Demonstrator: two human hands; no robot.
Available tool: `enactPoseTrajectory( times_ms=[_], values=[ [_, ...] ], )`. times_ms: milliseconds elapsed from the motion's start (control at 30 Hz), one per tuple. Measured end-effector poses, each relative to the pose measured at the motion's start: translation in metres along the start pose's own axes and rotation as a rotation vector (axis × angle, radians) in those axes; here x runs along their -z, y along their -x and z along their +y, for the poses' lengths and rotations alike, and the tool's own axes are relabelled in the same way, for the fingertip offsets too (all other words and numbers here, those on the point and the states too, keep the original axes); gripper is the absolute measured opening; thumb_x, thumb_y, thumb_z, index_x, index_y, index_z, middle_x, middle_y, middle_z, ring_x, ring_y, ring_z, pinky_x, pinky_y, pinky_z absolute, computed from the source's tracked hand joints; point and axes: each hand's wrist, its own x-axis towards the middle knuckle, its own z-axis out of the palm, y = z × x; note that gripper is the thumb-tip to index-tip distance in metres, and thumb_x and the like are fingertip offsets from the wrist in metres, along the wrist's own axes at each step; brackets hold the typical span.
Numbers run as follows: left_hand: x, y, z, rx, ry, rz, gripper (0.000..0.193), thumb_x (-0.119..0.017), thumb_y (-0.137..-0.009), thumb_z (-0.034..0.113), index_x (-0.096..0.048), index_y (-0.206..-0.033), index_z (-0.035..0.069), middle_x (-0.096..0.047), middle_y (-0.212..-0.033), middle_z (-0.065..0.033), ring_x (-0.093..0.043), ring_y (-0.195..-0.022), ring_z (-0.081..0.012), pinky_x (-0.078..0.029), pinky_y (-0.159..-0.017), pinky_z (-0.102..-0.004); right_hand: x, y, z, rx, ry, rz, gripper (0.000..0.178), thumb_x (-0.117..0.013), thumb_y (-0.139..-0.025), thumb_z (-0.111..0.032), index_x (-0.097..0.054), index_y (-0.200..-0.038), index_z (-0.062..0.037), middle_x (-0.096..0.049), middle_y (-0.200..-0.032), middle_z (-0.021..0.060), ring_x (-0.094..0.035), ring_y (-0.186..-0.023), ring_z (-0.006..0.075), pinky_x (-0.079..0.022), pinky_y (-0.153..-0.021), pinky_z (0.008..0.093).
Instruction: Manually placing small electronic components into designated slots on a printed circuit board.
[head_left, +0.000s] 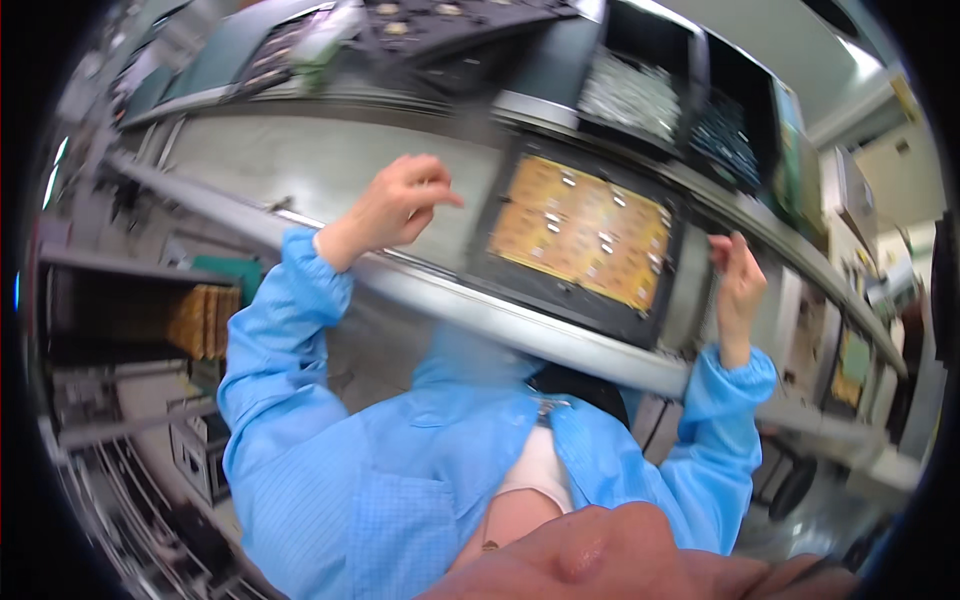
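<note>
A yellow-orange circuit board panel with several small silvery parts lies in a flat black carrier on the bench. My left hand hovers to the left of the carrier, not touching it. Its fingers are loosely bent and apart, with nothing visible between them. To the right of the carrier, my right hand is raised with its fingertips drawn close together. Whatever might be between those fingertips is too small and blurred to make out.
Behind the carrier stand a black bin of clear plastic pieces and another bin of dark bluish parts. A dark tray sits at the far side. A metal rail edges the bench in front. At left, a black rack holds brownish boards.
</note>
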Motion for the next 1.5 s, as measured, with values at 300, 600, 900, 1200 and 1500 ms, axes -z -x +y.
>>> enactPoseTrajectory(
  times_ms=[300,600,900,1200,1500],
  values=[
    [0.091,0.014,-0.252,0.647,-0.816,0.607,0.036,-0.070,-0.084,0.032,-0.069,-0.110,0.008,-0.068,-0.105,-0.0142,-0.062,-0.104,-0.0342,-0.049,-0.094,-0.0440,-0.009,-0.005,0.025,0.018,-0.039,-0.018,0.054,-0.047,-0.105,-0.043,-0.072,-0.091,0.0026,-0.061,-0.071,0.0027,-0.053,-0.068,0.0090,-0.042,-0.063,0.0243],
    [0.140,-0.042,-0.322,0.946,-0.459,-0.105,0.080,-0.078,-0.072,0.058,-0.060,-0.129,0.004,-0.064,-0.125,-0.0182,-0.061,-0.118,-0.0334,-0.048,-0.099,-0.0415,-0.008,0.005,0.040,-0.019,0.063,0.030,0.050,-0.050,-0.105,-0.039,-0.072,-0.087,0.0024,-0.063,-0.066,0.0047,-0.058,-0.062,0.0109,-0.045,-0.058,0.0262],
    [0.203,-0.001,-0.274,0.879,-0.777,0.312,0.075,-0.079,-0.073,0.053,-0.062,-0.130,0.007,-0.069,-0.115,-0.0184,-0.066,-0.109,-0.0299,-0.051,-0.093,-0.0379,-0.022,-0.002,0.022,-0.055,-0.053,0.037,0.052,-0.049,-0.105,-0.043,-0.073,-0.088,-0.0001,-0.061,-0.068,0.0008,-0.053,-0.065,0.0079,-0.042,-0.060,0.0242],
    [0.131,-0.044,-0.027,0.173,0.031,0.353,0.075,-0.083,-0.074,0.020,-0.050,-0.140,0.008,-0.055,-0.131,-0.0104,-0.056,-0.117,-0.0209,-0.048,-0.097,-0.0383,-0.019,0.008,0.002,0.032,-0.156,0.019,0.052,-0.048,-0.105,-0.043,-0.074,-0.090,0.0008,-0.062,-0.070,0.0010,-0.053,-0.067,0.0082,-0.042,-0.062,0.0240],
    [-0.026,-0.110,0.048,-0.051,0.094,-0.212,0.076,-0.082,-0.063,0.021,-0.053,-0.131,0.006,-0.049,-0.126,-0.0181,-0.048,-0.119,-0.0368,-0.043,-0.103,-0.0437,-0.026,0.011,-0.004,0.135,-0.178,0.028,0.046,-0.051,-0.105,-0.035,-0.073,-0.087,0.0007,-0.061,-0.067,0.0042,-0.055,-0.064,0.0103,-0.042,-0.059,0.0256]
  ],
)
